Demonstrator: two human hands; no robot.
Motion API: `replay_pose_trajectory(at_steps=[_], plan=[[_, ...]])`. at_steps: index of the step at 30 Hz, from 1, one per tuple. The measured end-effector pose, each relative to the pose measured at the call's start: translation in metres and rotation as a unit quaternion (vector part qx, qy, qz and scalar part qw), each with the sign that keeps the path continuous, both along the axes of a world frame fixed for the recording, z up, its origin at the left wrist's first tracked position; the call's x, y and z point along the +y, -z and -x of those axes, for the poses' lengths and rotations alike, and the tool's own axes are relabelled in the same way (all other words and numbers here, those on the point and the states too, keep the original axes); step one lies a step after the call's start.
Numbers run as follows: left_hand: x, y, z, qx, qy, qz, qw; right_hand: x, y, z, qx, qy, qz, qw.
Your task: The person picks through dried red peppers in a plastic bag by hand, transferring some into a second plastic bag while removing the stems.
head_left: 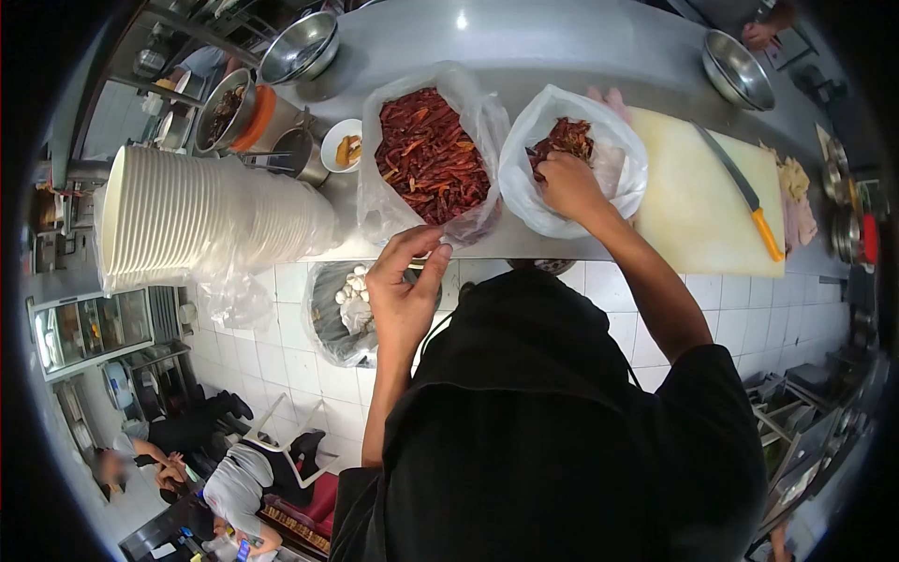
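A clear plastic bag full of dried red chilies lies open on the metal counter. At its near edge is my left hand, thumb and fingers drawn together in a pinch; whatever is between them is too small to make out. To the right stands a white plastic bag with darker dried chili pieces inside. My right hand reaches down into this bag, its fingers bunched against the chili pieces. The fingertips are partly hidden, so their contents cannot be made out.
On the right, a knife with a yellow handle lies on a white cutting board. Stacked white containers fill the left. A small bowl and metal bowls stand behind. Below hangs a lined bin holding garlic-like white pieces.
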State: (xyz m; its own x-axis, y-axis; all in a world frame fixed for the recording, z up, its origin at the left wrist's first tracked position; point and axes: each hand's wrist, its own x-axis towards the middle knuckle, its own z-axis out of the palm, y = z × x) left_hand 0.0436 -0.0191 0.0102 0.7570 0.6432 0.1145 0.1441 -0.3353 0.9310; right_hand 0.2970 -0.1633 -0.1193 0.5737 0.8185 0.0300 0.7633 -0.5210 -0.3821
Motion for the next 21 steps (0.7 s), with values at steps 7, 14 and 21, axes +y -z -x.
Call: replay_pose_trajectory(at_steps=[7, 14, 21], plan=[[0.005, 0.009, -0.003, -0.010, 0.033, -0.016, 0.999, -0.032, -0.018, 0.005, 0.185, 0.091, -0.153, 0.966], [-0.014, 0.039, -0.055, -0.015, 0.097, 0.089, 0.991, -0.019, -0.053, 0.048, 0.446, 0.102, -0.312, 0.833], [-0.017, 0.053, -0.069, 0.001, 0.073, 0.238, 0.969, -0.003, -0.077, 0.084, 0.438, 0.096, -0.272, 0.852]])
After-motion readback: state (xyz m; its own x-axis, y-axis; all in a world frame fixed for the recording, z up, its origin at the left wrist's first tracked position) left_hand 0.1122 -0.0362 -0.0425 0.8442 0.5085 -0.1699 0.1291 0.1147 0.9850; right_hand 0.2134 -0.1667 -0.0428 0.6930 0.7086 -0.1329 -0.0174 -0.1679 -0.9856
